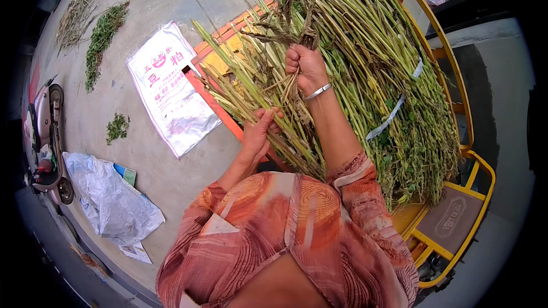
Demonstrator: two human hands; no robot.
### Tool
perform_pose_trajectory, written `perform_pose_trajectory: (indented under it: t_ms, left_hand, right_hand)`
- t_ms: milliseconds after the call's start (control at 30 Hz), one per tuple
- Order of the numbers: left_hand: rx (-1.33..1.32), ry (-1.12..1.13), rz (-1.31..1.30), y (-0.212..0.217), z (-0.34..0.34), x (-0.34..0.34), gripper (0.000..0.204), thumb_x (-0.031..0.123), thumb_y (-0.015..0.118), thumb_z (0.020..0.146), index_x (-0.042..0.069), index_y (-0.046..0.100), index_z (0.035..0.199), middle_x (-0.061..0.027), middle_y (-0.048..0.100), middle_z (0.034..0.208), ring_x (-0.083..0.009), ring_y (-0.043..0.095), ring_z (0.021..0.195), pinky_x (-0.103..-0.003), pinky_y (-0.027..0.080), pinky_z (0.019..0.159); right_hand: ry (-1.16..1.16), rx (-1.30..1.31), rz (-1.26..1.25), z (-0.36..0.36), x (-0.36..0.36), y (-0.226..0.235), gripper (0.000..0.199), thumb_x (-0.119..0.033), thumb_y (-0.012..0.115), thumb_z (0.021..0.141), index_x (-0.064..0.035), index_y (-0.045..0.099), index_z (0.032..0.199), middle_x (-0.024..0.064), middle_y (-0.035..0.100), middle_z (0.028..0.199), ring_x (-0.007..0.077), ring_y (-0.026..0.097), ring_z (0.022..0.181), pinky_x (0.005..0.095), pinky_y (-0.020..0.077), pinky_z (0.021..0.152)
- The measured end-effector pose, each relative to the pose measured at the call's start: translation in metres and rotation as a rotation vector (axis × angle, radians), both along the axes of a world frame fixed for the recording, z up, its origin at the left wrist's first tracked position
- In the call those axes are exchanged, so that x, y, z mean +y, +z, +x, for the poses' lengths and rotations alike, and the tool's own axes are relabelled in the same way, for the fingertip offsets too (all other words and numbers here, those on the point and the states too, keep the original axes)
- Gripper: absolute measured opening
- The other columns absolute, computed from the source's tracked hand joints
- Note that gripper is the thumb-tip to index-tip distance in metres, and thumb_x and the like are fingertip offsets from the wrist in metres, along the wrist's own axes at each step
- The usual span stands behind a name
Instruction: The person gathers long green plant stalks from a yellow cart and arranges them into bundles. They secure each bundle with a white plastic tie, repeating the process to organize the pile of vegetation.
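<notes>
A thick pile of cut yellow-green plant stalks point(357, 45) fills the bed of an orange-and-yellow cart. My left hand point(260, 132) is closed around several stalks at the pile's near left side, its thumb on top. Higher up and to the right, my right hand point(308, 67) makes a fist around brown withered leaves point(288, 20), which stick out above and hang below it. A silver bangle point(318, 92) circles my right wrist. Strips of pale cloth point(387, 118) lie across the leafy, podded ends of the pile at the right.
Yellow rails point(445, 45) bound the cart's right side, and a brown seat or backrest panel point(451, 223) is at its near right. A white printed sack point(171, 88) lies on the concrete floor left of the cart. Farther left are crumpled white sheeting point(114, 197), plant bunches point(105, 37) and a scooter point(50, 137).
</notes>
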State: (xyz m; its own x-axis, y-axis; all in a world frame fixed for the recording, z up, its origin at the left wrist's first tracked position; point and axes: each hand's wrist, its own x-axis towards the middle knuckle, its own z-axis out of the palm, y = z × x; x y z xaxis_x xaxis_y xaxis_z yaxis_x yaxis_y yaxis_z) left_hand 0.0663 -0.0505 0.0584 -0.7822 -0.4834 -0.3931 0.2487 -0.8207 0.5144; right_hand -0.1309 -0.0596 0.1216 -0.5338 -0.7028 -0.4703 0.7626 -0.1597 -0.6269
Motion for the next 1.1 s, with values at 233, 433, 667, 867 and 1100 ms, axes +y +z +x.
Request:
perform_pose_trajectory:
  t_ms: [233, 433, 667, 867, 1100]
  left_hand:
    - [-0.133, -0.05, -0.047, -0.01, -0.04, -0.01, 0.027, 0.021, 0.061, 0.088, -0.001, 0.058, 0.102, -0.0092, 0.063, 0.091, -0.0083, 0.049, 0.063, -0.022, 0.044, 0.055]
    - [-0.122, -0.157, -0.13, -0.024, -0.111, -0.014, 0.034, 0.022, 0.056, 0.091, -0.004, 0.049, 0.112, -0.0149, 0.056, 0.108, -0.0216, 0.06, 0.089, -0.029, 0.053, 0.073]
    - [-0.192, -0.211, -0.109, -0.036, -0.167, -0.012, 0.039, 0.02, 0.049, 0.094, -0.008, 0.038, 0.119, -0.0223, 0.04, 0.122, -0.0355, 0.051, 0.111, -0.043, 0.049, 0.093]
    - [-0.189, -0.221, -0.081, -0.034, -0.166, -0.028, 0.052, 0.026, 0.045, 0.095, -0.007, 0.023, 0.129, -0.0275, 0.032, 0.128, -0.037, 0.05, 0.112, -0.043, 0.049, 0.093]
    - [-0.17, -0.171, -0.033, -0.035, -0.177, -0.07, 0.046, 0.032, 0.044, 0.095, 0.001, 0.027, 0.126, -0.0309, 0.039, 0.119, -0.0366, 0.054, 0.101, -0.041, 0.055, 0.078]
  right_hand:
    - [-0.347, 0.651, -0.055, -0.01, 0.198, 0.129, 0.019, -0.005, 0.051, 0.087, 0.0006, 0.054, 0.105, 0.0032, 0.053, 0.077, 0.0058, 0.033, 0.049, 0.0226, 0.0274, 0.044]
    - [-0.742, 0.831, 0.455, 0.126, 0.415, 0.144, 0.027, -0.005, 0.059, 0.082, -0.0004, 0.053, 0.109, 0.007, 0.058, 0.096, 0.0045, 0.038, 0.052, 0.0209, 0.0289, 0.044]
    - [-0.797, -0.187, 0.594, 0.374, 0.466, -0.011, 0.016, -0.004, 0.057, 0.082, 0.0005, 0.058, 0.097, -0.0022, 0.046, 0.056, 0.0048, 0.036, 0.043, 0.0206, 0.0244, 0.04]
    - [-0.098, 0.005, 1.443, 0.623, 0.439, -0.222, 0.022, -0.01, 0.065, 0.074, -0.003, 0.063, 0.095, 0.0099, 0.06, 0.064, 0.0208, 0.06, 0.059, 0.0327, 0.0491, 0.057]
    - [-0.308, 0.437, 1.42, 0.408, 0.438, -0.169, 0.034, -0.01, 0.07, 0.068, -0.0032, 0.061, 0.1, 0.0124, 0.063, 0.076, 0.0274, 0.062, 0.067, 0.0353, 0.0515, 0.063]
